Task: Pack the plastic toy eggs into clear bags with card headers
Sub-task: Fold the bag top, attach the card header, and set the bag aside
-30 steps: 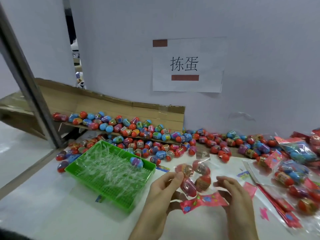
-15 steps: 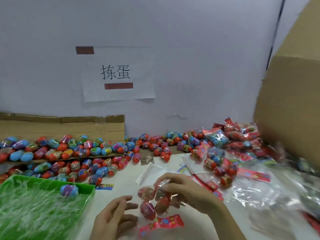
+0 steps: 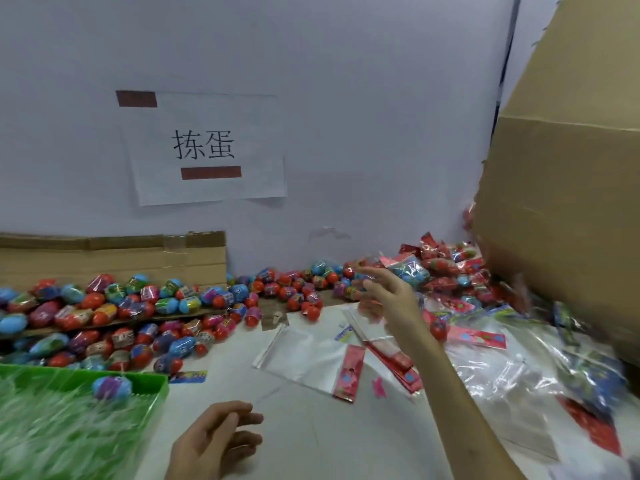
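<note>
Hanging above the far right part of the tabletop [image 3: 294, 441], the right hand [image 3: 388, 296] has its fingers stretched and a little spread, so its grip is wide. A blurred bag [image 3: 372, 263] with red inside shows just at the fingertips, and I cannot tell if they touch it. The left hand [image 3: 218, 434] is low at the near edge, fingers loosely curled, and its grip holds nothing.

Between both hands the white surface is bare; this is the widest free room. The green basket [image 3: 154, 388] closes the near left corner, with one blue and purple egg [image 3: 110, 388] at its rim. The loose toy eggs [image 3: 138, 306] lie in a thick band along the far edge, partly on a flat cardboard sheet [image 3: 114, 251]. A big cardboard box [image 3: 561, 220] stands over the right edge, and packed bags [image 3: 446, 271] are heaped against it. One empty clear bag [image 3: 304, 355] with a red card header [image 3: 349, 372] lies flat near the middle.

The paper sign [image 3: 207, 147] on the wall [image 3: 346, 98] reads "拣蛋", with one brown-red bar above left and another under the characters. Print on the eggs is too blurred to read.
</note>
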Motion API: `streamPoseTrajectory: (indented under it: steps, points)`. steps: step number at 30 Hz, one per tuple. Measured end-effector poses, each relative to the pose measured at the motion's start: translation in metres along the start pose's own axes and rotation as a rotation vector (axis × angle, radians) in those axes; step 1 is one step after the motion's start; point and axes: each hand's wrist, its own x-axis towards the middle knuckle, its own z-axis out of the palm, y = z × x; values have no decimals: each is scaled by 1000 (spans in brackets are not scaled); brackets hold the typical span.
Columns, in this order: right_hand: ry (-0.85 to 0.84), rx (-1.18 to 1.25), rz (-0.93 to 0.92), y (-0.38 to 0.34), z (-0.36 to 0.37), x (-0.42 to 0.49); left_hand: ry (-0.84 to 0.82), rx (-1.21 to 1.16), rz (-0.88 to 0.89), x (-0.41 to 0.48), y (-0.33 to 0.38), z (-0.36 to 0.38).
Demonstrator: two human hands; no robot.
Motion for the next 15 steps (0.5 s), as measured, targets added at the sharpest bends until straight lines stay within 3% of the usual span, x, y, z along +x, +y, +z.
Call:
streamPoseTrajectory:
  steps: [3,6,8,11,15]
  points:
    - [6,-264,-40,25,20,-16,-11,18,19,-4,2,-1]
    - [-319,-450,-52,47,34,-32,-17,73,57,-6,1,0]
    - [-436,-670,-122,64,40,-39,-16,137,80,-6,-1,2]
    - [-383,-874,-227,77,45,-39,-15,211,100,-6,-3,5]
    - [-356,-845,-268,86,45,-38,-14,272,123,-7,-4,6]
